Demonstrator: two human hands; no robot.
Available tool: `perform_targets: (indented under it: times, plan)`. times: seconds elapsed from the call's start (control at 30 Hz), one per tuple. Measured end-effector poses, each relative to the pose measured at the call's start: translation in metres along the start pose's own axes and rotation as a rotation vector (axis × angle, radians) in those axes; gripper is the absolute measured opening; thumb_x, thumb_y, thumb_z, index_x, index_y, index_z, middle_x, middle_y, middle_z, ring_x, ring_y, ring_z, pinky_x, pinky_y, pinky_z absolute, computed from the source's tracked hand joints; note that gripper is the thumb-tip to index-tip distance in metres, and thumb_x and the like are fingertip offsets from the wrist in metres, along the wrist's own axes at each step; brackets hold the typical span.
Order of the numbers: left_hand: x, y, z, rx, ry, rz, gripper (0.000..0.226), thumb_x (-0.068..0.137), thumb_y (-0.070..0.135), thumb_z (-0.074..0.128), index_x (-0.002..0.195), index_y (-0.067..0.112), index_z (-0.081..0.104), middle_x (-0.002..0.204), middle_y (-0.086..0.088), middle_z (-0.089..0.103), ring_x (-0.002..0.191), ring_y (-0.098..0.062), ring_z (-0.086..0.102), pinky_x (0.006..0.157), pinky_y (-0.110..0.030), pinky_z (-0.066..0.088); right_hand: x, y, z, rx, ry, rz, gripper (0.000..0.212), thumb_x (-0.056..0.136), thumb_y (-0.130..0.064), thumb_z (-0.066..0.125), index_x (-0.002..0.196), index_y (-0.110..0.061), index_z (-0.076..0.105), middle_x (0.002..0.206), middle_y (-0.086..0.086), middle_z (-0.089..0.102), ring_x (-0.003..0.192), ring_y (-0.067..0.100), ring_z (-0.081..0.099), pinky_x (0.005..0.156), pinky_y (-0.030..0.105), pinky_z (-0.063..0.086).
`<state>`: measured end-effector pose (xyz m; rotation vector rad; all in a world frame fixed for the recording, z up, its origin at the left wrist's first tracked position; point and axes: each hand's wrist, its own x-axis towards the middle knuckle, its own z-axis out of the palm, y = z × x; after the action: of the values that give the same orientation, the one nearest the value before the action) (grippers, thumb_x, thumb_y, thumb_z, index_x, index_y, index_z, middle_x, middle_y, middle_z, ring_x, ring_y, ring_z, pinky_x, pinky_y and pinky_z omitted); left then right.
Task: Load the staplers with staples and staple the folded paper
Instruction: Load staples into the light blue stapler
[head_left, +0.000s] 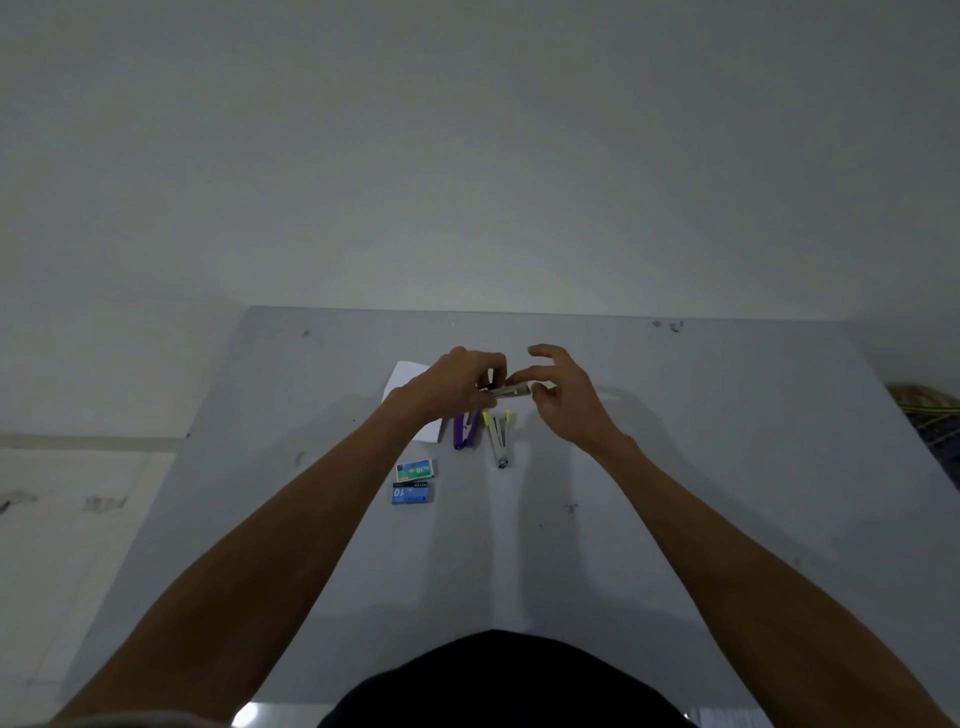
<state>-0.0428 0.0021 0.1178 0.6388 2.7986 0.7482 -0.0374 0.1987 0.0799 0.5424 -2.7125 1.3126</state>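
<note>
Stretching away behind everything is a bare pale wall (467, 156), and below it the grey table (727, 467) takes up most of what is in front of the person. Both bare forearms reach out over the table from the near edge, above a patch of dark clothing (498, 680) at the bottom of the view.

A sheet of white paper (410, 376) lies flat on the far middle of the table, partly covered by the left wrist.

The left hand (452, 387) is raised above the table with its fingers curled over and its thumb underneath, gripping the left end of a small metal stapler (511, 391) that it holds roughly level, clear of the surface. The right hand (566, 395) meets it from the other side: forefinger and thumb close on the stapler's right end, while the other three fingers fan out loosely and touch nothing. How firm that pinch is cannot be told from here.

Just beneath the two hands, a purple stapler (462, 431) lies on the table against the paper's near right corner, and a stapler with yellow tips (500, 436) lies just beside it, swung open in a narrow V.

Nearer the person and slightly left, a green staple box (414, 470) and a blue staple box (413, 492) lie flat, one right behind the other, almost touching.
</note>
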Motion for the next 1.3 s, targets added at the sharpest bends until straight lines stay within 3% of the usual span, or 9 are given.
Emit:
perform_targets:
  times: [0.23,0.43,0.5,0.67,0.77,0.87,1.1,1.2,1.3]
  plan:
    - [-0.003,0.002,0.0,0.005,-0.019,-0.021,0.019,0.08,0.017,0.072,0.095,0.012,0.061,0.093,-0.007,0.067,0.077,-0.017,0.058,0.065,-0.02,0.037,0.001,0.001,-0.002,-0.219,-0.072,-0.086,0.046,0.079,0.012,0.047,0.105,-0.018,0.072,0.135,0.01,0.049,0.1,0.027,0.062,0.077,0.046,0.054]
    - [-0.005,0.0,0.0,-0.053,-0.041,-0.046,0.018,0.079,0.016,0.073,0.089,0.016,0.059,0.088,-0.006,0.066,0.077,-0.02,0.062,0.068,-0.026,0.045,0.0,0.002,-0.002,-0.296,-0.08,-0.08,0.046,0.076,0.011,0.046,0.102,-0.018,0.07,0.132,0.008,0.05,0.104,0.02,0.059,0.074,0.038,0.052]
    - [-0.008,0.002,0.0,-0.231,-0.039,-0.098,0.02,0.077,0.016,0.076,0.086,0.016,0.058,0.082,-0.006,0.068,0.068,-0.019,0.064,0.063,-0.028,0.05,0.0,-0.003,-0.002,-0.034,0.003,0.027,0.045,0.072,0.014,0.046,0.093,-0.017,0.071,0.116,0.006,0.06,0.102,0.019,0.059,0.08,0.034,0.05]
    - [-0.015,0.027,-0.001,-0.994,-0.12,-0.394,0.012,0.083,0.012,0.07,0.09,0.011,0.06,0.084,-0.015,0.072,0.052,-0.016,0.059,0.047,-0.022,0.051,0.008,-0.011,-0.006,1.091,0.255,0.733,0.017,0.091,-0.013,0.052,0.092,-0.011,0.069,0.093,0.008,0.069,0.089,0.025,0.062,0.078,0.034,0.052]
    - [-0.01,0.042,0.009,-1.499,-0.209,-0.642,0.009,0.092,0.014,0.059,0.093,0.004,0.058,0.074,-0.011,0.065,0.042,-0.009,0.054,0.038,-0.017,0.046,0.008,-0.007,-0.001,1.458,0.278,0.876,0.037,0.099,-0.031,0.041,0.092,-0.002,0.063,0.091,0.016,0.065,0.082,0.029,0.061,0.068,0.035,0.055]
    - [-0.006,0.049,0.02,-1.633,-0.286,-0.75,0.019,0.095,0.019,0.055,0.093,0.001,0.058,0.059,-0.005,0.063,0.038,-0.007,0.051,0.037,-0.014,0.045,0.007,-0.01,0.009,1.632,0.222,0.881,0.054,0.102,-0.039,0.03,0.093,0.004,0.061,0.082,0.022,0.069,0.073,0.03,0.065,0.064,0.035,0.055]
    - [0.0,0.042,0.03,-1.675,-0.235,-0.85,0.019,0.094,0.02,0.056,0.093,0.001,0.055,0.064,-0.009,0.055,0.037,-0.01,0.051,0.036,-0.017,0.046,0.011,-0.012,0.011,1.569,0.216,0.942,0.046,0.102,-0.029,0.03,0.083,0.003,0.058,0.069,0.02,0.068,0.068,0.03,0.064,0.047,0.026,0.049]
    - [0.0,0.042,0.029,-1.387,-0.201,-0.767,0.015,0.089,0.014,0.064,0.092,0.001,0.057,0.081,-0.016,0.059,0.042,-0.013,0.055,0.038,-0.019,0.047,0.01,-0.007,0.015,1.244,0.225,0.985,0.026,0.093,-0.003,0.035,0.078,0.001,0.056,0.072,0.017,0.058,0.066,0.028,0.058,0.046,0.029,0.052]
    - [-0.006,0.041,0.029,-0.999,-0.086,-0.617,0.019,0.081,0.011,0.073,0.094,0.003,0.061,0.086,-0.022,0.07,0.049,-0.019,0.06,0.044,-0.024,0.05,0.005,0.008,0.015,0.858,0.179,1.025,0.02,0.09,0.009,0.04,0.09,0.006,0.06,0.075,0.018,0.06,0.063,0.028,0.058,0.06,0.037,0.056]
